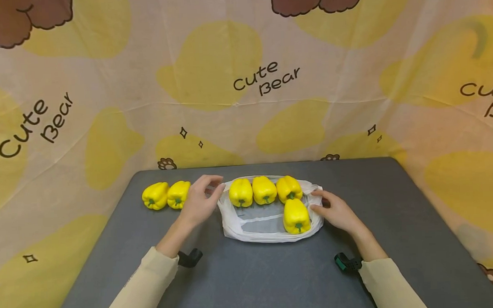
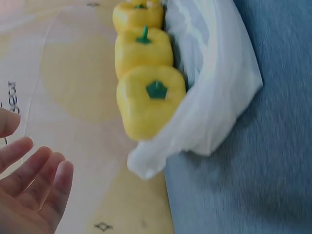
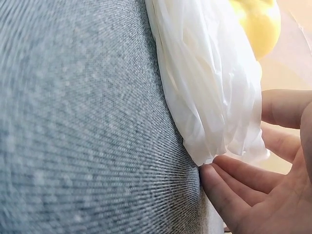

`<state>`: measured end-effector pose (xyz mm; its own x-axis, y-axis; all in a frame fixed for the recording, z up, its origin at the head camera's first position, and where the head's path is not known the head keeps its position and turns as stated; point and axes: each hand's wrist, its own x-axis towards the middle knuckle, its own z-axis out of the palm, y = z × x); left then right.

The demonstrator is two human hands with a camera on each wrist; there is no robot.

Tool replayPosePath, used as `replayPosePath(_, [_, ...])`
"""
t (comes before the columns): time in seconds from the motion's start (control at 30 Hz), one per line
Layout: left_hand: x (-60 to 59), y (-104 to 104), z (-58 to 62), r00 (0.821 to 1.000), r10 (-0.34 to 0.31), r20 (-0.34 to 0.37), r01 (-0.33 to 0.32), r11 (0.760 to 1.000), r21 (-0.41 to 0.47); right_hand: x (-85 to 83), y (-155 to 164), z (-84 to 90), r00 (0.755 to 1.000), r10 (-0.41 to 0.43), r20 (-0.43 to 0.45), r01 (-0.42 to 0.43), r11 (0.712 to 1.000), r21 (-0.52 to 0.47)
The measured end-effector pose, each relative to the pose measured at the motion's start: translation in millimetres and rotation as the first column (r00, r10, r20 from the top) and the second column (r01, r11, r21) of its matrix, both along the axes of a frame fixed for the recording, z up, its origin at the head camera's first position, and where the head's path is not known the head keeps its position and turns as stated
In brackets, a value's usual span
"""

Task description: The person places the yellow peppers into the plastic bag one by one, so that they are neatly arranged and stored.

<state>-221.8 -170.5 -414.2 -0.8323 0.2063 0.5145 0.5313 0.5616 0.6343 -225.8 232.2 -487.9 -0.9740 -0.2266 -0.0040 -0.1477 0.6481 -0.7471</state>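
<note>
A white plastic bag [image 1: 231, 226] lies spread open on the table, its rim rolled down around several yellow bell peppers [image 1: 264, 190]. Three of these stand in a row along the back, and one bell pepper [image 1: 296, 216] sits in front at the right. My left hand [image 1: 200, 199] hovers by the bag's left edge, fingers loosely bent and holding nothing; the left wrist view shows a gap between this hand [image 2: 36, 187] and the bag. At the opposite edge, my right hand [image 1: 335, 210] touches the bag's side with thumb and fingers spread apart.
Two more yellow bell peppers [image 1: 155, 196] are on the table left of the bag, one partly behind my left hand. The grey table [image 1: 256, 277] ends at a patterned cloth backdrop [image 1: 209, 68]. Each wrist carries a dark camera mount [image 1: 190, 258].
</note>
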Motion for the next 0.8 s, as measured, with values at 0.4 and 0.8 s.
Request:
replayPosePath(0.4, [-3.2,-39,-1.8,0.993,0.113,0.026,-0.114,0.993,0.026,0.7,0,1.6,1.000,-0.004,0.008,0.004,1.000,-0.005])
replayPosePath(0.8, [-9.2,-72,-6.7,0.974,0.219,0.057,-0.219,0.976,-0.005,1.5,-1,1.5,1.000,-0.009,0.000,0.009,1.000,0.008])
